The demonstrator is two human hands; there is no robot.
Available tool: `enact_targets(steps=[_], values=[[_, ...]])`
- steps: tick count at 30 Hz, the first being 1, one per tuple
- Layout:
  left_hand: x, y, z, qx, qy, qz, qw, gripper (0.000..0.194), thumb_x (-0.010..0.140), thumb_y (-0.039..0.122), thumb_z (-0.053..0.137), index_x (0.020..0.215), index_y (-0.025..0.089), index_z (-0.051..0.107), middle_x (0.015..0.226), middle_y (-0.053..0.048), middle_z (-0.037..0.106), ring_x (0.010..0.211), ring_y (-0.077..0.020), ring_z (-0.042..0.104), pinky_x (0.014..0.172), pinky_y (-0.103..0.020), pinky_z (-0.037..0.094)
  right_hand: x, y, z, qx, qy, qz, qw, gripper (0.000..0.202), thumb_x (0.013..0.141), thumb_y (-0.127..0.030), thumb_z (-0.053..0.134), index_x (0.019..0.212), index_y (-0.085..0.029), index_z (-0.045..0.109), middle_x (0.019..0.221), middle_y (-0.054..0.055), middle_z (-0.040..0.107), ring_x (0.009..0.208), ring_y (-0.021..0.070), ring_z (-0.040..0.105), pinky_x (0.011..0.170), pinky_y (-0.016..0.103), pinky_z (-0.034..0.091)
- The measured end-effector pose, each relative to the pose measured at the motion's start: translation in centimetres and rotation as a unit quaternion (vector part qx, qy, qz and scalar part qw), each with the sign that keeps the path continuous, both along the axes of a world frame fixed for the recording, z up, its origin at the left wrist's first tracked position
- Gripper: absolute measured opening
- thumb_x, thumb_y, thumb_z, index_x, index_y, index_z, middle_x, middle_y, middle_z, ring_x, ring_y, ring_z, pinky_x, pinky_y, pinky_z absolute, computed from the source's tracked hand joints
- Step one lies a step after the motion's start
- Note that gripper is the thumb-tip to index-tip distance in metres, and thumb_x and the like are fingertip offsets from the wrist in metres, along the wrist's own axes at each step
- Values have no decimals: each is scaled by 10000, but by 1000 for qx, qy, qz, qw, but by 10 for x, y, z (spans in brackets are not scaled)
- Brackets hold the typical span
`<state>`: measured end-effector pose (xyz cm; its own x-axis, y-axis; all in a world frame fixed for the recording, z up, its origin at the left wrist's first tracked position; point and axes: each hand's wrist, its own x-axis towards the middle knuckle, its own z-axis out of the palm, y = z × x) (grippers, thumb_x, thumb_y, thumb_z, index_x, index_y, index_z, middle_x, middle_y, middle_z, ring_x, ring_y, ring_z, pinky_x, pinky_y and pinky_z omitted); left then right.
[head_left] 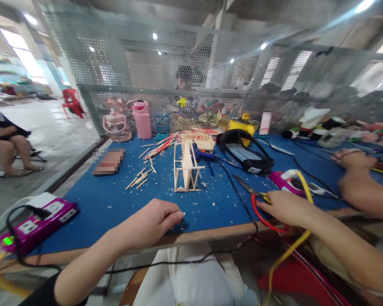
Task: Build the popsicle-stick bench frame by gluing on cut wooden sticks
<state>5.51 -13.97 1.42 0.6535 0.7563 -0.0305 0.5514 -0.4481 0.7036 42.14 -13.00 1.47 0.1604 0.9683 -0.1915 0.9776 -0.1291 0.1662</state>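
My left hand [161, 217] is closed at the table's front edge, thumb and fingertips pressed together. A tiny pale speck shows at its fingertips, too small to name. To the right, my right hand [285, 208] grips a pair of scissors [254, 202] by its red handles, blades pointing to the far left. Beyond my hands stands a model frame of thin wooden sticks [187, 168], touched by neither hand. Behind its right side lies a blue glue gun [202, 154]. Loose cut sticks [137, 179] are scattered left of the frame.
Purple power strips [41, 221] [287, 182] sit at left and right, with cords trailing across the edge. A black visor [245, 151], pink bottle [142, 119], clear jug [117, 125] and yellow pot [243, 125] stand farther back. A co-worker's arm [357, 174] reaches in at right.
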Motion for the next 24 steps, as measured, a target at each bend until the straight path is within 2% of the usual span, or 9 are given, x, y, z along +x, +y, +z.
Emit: enact_targets(steps=[3, 5, 7, 9, 10, 12, 14, 16, 24], values=[[-1, 11, -1, 12, 21, -17, 1000, 384, 948, 356, 359, 672, 165, 545, 638, 22, 544, 592, -102, 438, 572, -219, 325, -11, 6, 11, 35, -29, 41, 998, 291, 861, -337, 509, 831, -99, 673, 826, 199, 709, 748, 343, 688, 603, 383, 465], [2, 16, -3, 32, 27, -35, 999, 389, 947, 358, 361, 665, 167, 548, 629, 19, 537, 583, -105, 435, 574, -226, 325, -30, 1, 19, 74, -37, 59, 995, 282, 878, -283, 503, 988, -87, 672, 966, 212, 703, 866, 352, 681, 694, 419, 494], [6, 19, -5, 53, 23, -58, 997, 383, 944, 344, 368, 662, 167, 558, 623, 13, 531, 572, -107, 430, 566, -231, 320, -61, -8, 23, 123, 5, 118, 985, 332, 929, -325, 453, 1179, -181, 617, 1174, 129, 661, 1061, 279, 630, 862, 397, 485], [11, 20, -6, 67, 15, -81, 994, 367, 941, 319, 379, 667, 167, 570, 622, 7, 534, 560, -107, 431, 553, -232, 313, -97, -17, 19, 172, 167, 282, 929, 311, 932, -320, 478, 1176, -203, 633, 1151, 86, 682, 1057, 220, 630, 908, 349, 477], [13, 20, -7, 71, 11, -89, 993, 357, 939, 310, 385, 675, 167, 577, 626, 5, 540, 558, -107, 435, 548, -231, 310, -114, -21, 14, 169, 222, 339, 898, 287, 930, -302, 491, 1146, -200, 651, 1097, 73, 704, 1004, 202, 649, 876, 326, 491], [14, 19, -9, 75, 9, -94, 993, 335, 938, 295, 393, 702, 168, 594, 641, 1, 557, 564, -107, 447, 546, -228, 311, -141, -24, 4, 162, 294, 403, 852, 237, 931, -279, 500, 1033, -195, 696, 965, 55, 737, 872, 177, 676, 781, 292, 508], [12, 19, -12, 71, 8, -90, 993, 326, 938, 287, 395, 721, 168, 605, 657, -1, 570, 574, -108, 454, 548, -224, 315, -156, -22, -5, 156, 330, 416, 833, 213, 926, -262, 515, 945, -195, 716, 881, 37, 744, 788, 158, 678, 716, 266, 501], [9, 19, -14, 61, 4, -77, 995, 332, 941, 290, 391, 716, 164, 602, 656, 1, 569, 579, -107, 453, 551, -221, 320, -162, -16, -10, 149, 347, 410, 830, 181, 909, -236, 546, 920, -197, 722, 864, 20, 747, 771, 147, 679, 705, 248, 490], [5, 24, -21, -11, -60, -23, 998, 388, 956, 357, 351, 670, 164, 528, 628, 22, 536, 591, -101, 477, 586, -212, 366, -169, -1, 0, 116, 342, 365, 858, 150, 843, -153, 597, 873, -198, 738, 823, 5, 751, 713, 129, 668, 673, 226, 439]])
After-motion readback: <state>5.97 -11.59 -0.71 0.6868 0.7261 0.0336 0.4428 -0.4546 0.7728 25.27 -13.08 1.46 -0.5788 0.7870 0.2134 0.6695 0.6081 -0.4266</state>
